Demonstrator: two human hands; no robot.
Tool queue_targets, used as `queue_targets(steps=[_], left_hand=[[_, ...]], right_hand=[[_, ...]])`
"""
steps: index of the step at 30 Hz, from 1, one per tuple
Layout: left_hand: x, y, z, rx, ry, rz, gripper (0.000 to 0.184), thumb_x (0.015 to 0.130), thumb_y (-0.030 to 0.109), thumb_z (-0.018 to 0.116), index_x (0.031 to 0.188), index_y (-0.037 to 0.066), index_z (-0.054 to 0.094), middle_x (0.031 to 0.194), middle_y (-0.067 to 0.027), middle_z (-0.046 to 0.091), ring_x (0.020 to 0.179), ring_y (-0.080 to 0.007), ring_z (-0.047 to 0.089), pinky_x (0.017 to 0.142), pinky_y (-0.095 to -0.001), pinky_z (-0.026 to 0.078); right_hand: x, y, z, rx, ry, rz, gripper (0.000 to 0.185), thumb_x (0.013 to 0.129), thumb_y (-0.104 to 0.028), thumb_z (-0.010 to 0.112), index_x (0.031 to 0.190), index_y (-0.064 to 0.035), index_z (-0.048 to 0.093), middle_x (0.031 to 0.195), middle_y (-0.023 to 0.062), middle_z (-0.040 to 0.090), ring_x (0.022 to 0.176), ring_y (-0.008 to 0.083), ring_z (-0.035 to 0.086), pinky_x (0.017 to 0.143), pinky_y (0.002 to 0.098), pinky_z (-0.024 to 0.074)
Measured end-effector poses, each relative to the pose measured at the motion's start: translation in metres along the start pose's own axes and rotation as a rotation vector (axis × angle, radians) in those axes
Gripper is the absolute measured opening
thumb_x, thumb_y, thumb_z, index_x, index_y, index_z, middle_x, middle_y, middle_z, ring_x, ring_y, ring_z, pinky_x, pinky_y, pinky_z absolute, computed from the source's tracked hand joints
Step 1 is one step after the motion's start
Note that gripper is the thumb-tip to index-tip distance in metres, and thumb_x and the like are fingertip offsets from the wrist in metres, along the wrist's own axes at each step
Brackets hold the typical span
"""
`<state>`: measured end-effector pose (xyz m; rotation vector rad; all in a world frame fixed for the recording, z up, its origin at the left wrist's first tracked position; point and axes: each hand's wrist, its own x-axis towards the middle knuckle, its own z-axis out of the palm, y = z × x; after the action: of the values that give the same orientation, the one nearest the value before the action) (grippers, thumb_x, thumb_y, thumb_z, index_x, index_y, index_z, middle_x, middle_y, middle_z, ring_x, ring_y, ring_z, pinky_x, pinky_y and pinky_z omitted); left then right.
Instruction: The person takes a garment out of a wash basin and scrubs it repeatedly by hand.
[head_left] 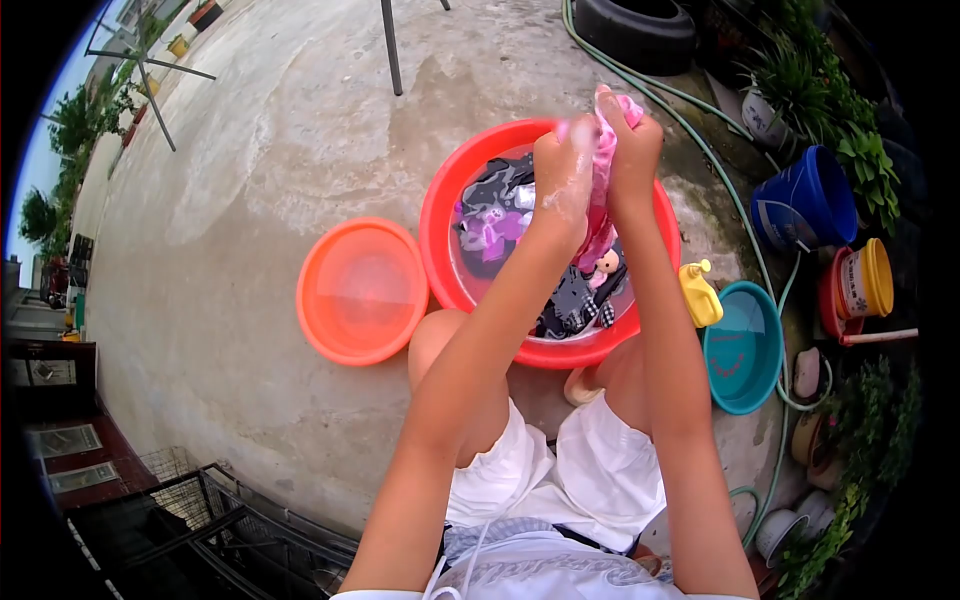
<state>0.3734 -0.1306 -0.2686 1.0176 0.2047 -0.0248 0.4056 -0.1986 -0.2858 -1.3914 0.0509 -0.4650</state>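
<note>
Cloth [603, 165], pink and bunched, is being grasped by both hands above the tub [438, 215]. Its upper part is being squeezed between the left hand [562, 168] and the right hand [638, 160], which are being held close together with their fingers curled in around it. White suds are being carried on the back and wrist of the left hand, and the tip of its thumb is being blurred. The lower part of the cloth is being left to hang beneath the hands, into the round red tub.

Below the left hand, dark clothes [500, 180] and a purple item [487, 233] are being held in the tub's water. Just beside the cloth's lower end, under the right hand, a small doll-like figure [606, 262] is being shown on the dark fabric, with a checked piece [597, 314] nearer the body.

To the left of the left hand and nearer the body, an orange basin [362, 290] is being supported by the concrete ground [230, 240], close to the tub. To the right of the right hand, also nearer the body, a yellow bottle [699, 295] is being kept between the tub and a teal basin [742, 345]. Farther right of that hand, a blue bucket [803, 198] is being separated from the tub by a green hose [716, 160].
</note>
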Motion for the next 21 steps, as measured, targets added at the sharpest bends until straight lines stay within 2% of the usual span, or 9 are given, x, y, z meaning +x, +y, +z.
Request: queue_targets(steps=[5, 7, 8, 11, 13, 14, 15, 18, 21], left_hand=[[0.024, 0.001, -0.02, -0.286, -0.035, -0.069, 0.021, 0.08, 0.024, 0.046, 0.064, 0.009, 0.046, 0.061, 0.0021, 0.044, 0.054, -0.009, 0.042, 0.048, -0.0266, 0.035], [0.029, 0.003, -0.035, 0.009, -0.119, 0.026, 0.016, 0.083, 0.026, 0.045, 0.075, 0.012, 0.046, 0.062, 0.0014, 0.044, 0.057, -0.01, 0.045, 0.052, -0.0249, 0.039], [0.035, -0.004, -0.041, -0.116, -0.162, 0.001, 0.016, 0.083, 0.026, 0.045, 0.075, 0.012, 0.046, 0.062, 0.0012, 0.044, 0.057, -0.01, 0.045, 0.052, -0.0252, 0.039], [0.046, -0.009, -0.045, -0.294, -0.158, -0.203, 0.018, 0.084, 0.028, 0.045, 0.081, 0.011, 0.05, 0.069, 0.0004, 0.049, 0.062, -0.0105, 0.047, 0.057, -0.0267, 0.04], [0.014, -0.003, -0.011, -0.289, -0.039, -0.014, 0.019, 0.084, 0.027, 0.045, 0.082, 0.009, 0.052, 0.073, 0.0001, 0.05, 0.065, -0.0101, 0.047, 0.059, -0.0265, 0.04], [0.006, 0.004, 0.003, -0.226, 0.07, -0.029, 0.021, 0.082, 0.018, 0.044, 0.066, 0.007, 0.052, 0.061, 0.0035, 0.045, 0.056, -0.0075, 0.042, 0.053, -0.0251, 0.035], [0.001, 0.004, 0.003, -0.032, 0.071, -0.044, 0.022, 0.082, 0.019, 0.045, 0.067, 0.005, 0.052, 0.061, 0.0035, 0.045, 0.056, -0.0074, 0.042, 0.053, -0.0249, 0.035], [-0.004, -0.008, 0.007, 0.068, -0.011, 0.069, 0.021, 0.081, 0.02, 0.047, 0.068, 0.005, 0.052, 0.063, 0.0035, 0.045, 0.056, -0.0072, 0.041, 0.052, -0.0237, 0.034], [0.0, 0.003, 0.001, -0.093, 0.013, -0.028, 0.019, 0.081, 0.02, 0.048, 0.069, 0.005, 0.051, 0.065, 0.0026, 0.046, 0.059, -0.0071, 0.043, 0.053, -0.0239, 0.035]], right_hand=[[-0.037, -0.02, 0.019, -0.257, -0.095, -0.205, 0.033, 0.076, -0.02, 0.058, 0.053, -0.0001, 0.046, 0.044, 0.0062, 0.042, 0.041, 0.0112, 0.038, 0.041, 0.0289, 0.0312], [-0.053, -0.022, 0.025, -0.332, -0.171, -0.316, 0.031, 0.074, -0.019, 0.059, 0.054, 0.0008, 0.049, 0.044, 0.0106, 0.044, 0.039, 0.0158, 0.043, 0.04, 0.0304, 0.0331], [-0.055, -0.024, 0.028, -0.39, -0.161, -0.405, 0.029, 0.073, -0.019, 0.06, 0.054, 0.0011, 0.05, 0.046, 0.0119, 0.048, 0.039, 0.0211, 0.046, 0.04, 0.0311, 0.0336], [-0.043, -0.017, 0.022, -0.306, -0.139, -0.209, 0.029, 0.073, -0.019, 0.06, 0.055, 0.0013, 0.051, 0.046, 0.0126, 0.047, 0.038, 0.0195, 0.044, 0.04, 0.0306, 0.0332], [-0.024, -0.011, 0.012, -0.237, -0.055, -0.159, 0.031, 0.076, -0.02, 0.058, 0.053, -0.0011, 0.049, 0.045, 0.0037, 0.047, 0.039, 0.0117, 0.039, 0.04, 0.0279, 0.031], [-0.013, -0.008, 0.006, -0.16, -0.03, -0.08, 0.032, 0.077, -0.02, 0.058, 0.052, -0.0019, 0.048, 0.046, 0.0008, 0.046, 0.04, 0.0093, 0.037, 0.04, 0.0269, 0.0303], [-0.005, -0.006, 0.002, -0.082, -0.005, -0.001, 0.033, 0.078, -0.02, 0.057, 0.052, -0.0027, 0.048, 0.047, -0.0021, 0.045, 0.042, 0.007, 0.036, 0.04, 0.0259, 0.0296], [0.009, 0.0, -0.005, 0.176, -0.018, 0.191, 0.033, 0.079, -0.02, 0.056, 0.052, -0.0046, 0.046, 0.05, -0.0063, 0.042, 0.047, 0.0035, 0.033, 0.042, 0.0235, 0.0281], [-0.001, 0.001, 0.0, 0.046, -0.02, 0.067, 0.031, 0.079, -0.02, 0.056, 0.053, -0.0049, 0.046, 0.051, -0.0062, 0.043, 0.047, 0.0035, 0.032, 0.043, 0.0224, 0.0281]])
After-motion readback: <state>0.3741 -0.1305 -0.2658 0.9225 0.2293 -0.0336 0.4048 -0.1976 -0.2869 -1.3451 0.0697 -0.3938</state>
